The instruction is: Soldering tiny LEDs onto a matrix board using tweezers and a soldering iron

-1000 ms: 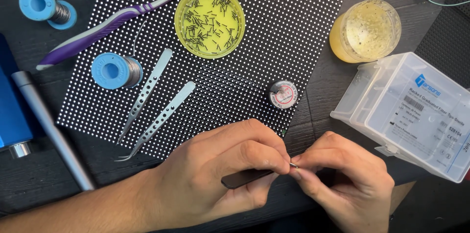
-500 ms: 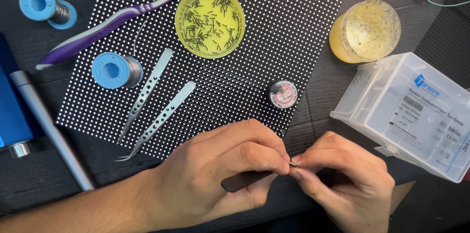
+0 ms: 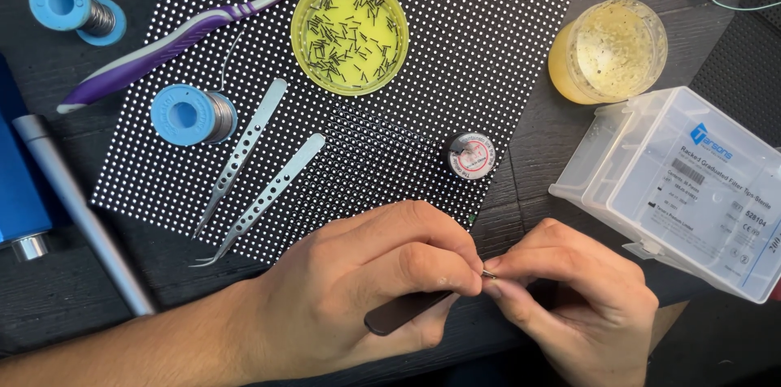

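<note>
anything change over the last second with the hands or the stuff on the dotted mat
Nothing visibly changed. The left hand and right hand stay pressed together fingertip to fingertip around a tiny metal piece, with a dark tool handle under the left hand. The yellow dish of pins, both tweezers, the toothbrush and the clear plastic box lie where they were.

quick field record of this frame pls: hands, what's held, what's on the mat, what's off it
left hand: pinches dark tool, tip at right fingertips
right hand: pinches tiny metal piece
dotted mat: yellow dish of pins, two steel tweezers, blue spool, small round reel, toothbrush
off mat: yellow cup, clear plastic box, second blue spool
</note>
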